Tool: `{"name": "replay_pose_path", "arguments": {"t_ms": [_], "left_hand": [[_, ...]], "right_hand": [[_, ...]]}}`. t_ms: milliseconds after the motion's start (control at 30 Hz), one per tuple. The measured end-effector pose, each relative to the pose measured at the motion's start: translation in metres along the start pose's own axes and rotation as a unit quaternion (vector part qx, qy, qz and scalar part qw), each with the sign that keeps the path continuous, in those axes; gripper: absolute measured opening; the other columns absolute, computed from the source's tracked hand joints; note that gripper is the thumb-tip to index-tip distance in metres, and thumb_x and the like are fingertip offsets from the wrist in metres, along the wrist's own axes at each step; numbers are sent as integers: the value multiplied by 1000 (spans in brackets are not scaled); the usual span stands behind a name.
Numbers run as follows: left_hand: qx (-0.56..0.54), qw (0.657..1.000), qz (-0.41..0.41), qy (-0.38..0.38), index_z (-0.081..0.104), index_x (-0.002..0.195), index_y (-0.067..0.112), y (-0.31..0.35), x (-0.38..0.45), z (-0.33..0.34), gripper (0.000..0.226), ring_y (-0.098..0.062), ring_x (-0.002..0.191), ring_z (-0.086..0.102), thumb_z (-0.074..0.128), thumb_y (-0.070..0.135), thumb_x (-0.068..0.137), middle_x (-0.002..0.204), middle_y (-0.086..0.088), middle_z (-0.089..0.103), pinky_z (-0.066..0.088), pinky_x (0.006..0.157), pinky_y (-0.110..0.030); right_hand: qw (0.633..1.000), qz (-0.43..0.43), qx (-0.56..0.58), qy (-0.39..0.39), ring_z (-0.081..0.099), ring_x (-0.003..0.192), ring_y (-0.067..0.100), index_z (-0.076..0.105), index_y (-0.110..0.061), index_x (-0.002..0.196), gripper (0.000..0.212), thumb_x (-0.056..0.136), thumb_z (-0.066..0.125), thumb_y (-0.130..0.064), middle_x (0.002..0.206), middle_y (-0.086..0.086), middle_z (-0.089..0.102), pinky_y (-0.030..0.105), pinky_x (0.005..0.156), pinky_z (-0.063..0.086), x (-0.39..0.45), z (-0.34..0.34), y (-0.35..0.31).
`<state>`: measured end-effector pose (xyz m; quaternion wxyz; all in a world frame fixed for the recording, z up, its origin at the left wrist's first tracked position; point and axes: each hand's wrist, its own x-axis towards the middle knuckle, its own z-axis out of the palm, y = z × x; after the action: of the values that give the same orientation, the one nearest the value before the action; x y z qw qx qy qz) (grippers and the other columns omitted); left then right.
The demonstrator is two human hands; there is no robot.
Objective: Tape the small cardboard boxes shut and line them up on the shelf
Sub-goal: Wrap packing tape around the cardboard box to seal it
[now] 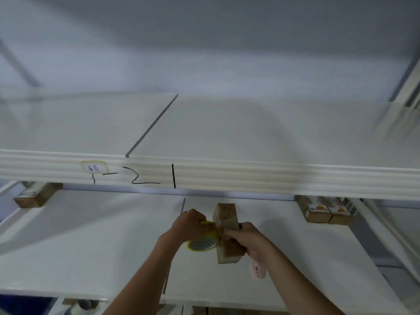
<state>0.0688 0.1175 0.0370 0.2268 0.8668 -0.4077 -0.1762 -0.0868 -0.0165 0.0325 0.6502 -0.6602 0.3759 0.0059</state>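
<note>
Yellow honeycomb-cored tape roll (203,241) against brown cardboard box (227,237)

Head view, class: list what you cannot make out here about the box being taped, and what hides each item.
- Head view: the tape itself where the yellow tape roll meets the held box; both hands cover it.
- Writing on the box top: too small and blurred.
- Left hand and right hand fingertips: hidden behind roll and box.

Both forearms reaching forward, left hand (189,226) fingers curled, right hand (244,237) fingers curled, hands nearly touching
</note>
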Motion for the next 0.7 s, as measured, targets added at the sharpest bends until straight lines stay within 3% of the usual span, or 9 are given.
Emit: {"name": "replay_pose_path", "arguments": {"t_ms": [100,200,333,467,700], "left_hand": [[-20,999,21,-25,58,60,24,-10,-2,-11,36,-9,61,51,69,44,88,58,8,52,40,60,-20],[-64,997,29,-40,67,69,21,-22,-4,-11,27,-6,60,52,74,41,86,61,8,57,40,56,-14],[-61,996,45,-52,69,69,22,-28,-4,-7,27,-3,59,53,77,44,82,60,10,57,39,53,-11],[-49,997,34,-57,69,70,24,-34,-6,-7,27,-4,64,57,77,48,81,65,9,60,40,56,-13],[-52,997,15,-55,71,74,19,-35,-4,-13,33,-8,66,57,78,51,78,68,5,60,40,55,-16]], "right_hand": [[1000,12,-5,23,74,93,23,72,-8,111,53,66,87,-31,97,8,78,34,78,60,4,3,-2],[999,18,-8,28,76,90,25,74,-8,108,51,63,89,-30,94,9,78,42,86,61,1,4,0],[998,14,-1,56,75,84,22,74,-8,105,40,71,87,-25,90,8,78,30,69,61,-8,12,5],[996,10,3,90,72,88,22,71,-14,100,33,73,86,-25,93,8,76,34,76,60,-12,29,11],[993,10,17,114,72,82,21,72,-12,101,34,72,85,-22,89,9,76,27,64,56,-9,42,10]]}}
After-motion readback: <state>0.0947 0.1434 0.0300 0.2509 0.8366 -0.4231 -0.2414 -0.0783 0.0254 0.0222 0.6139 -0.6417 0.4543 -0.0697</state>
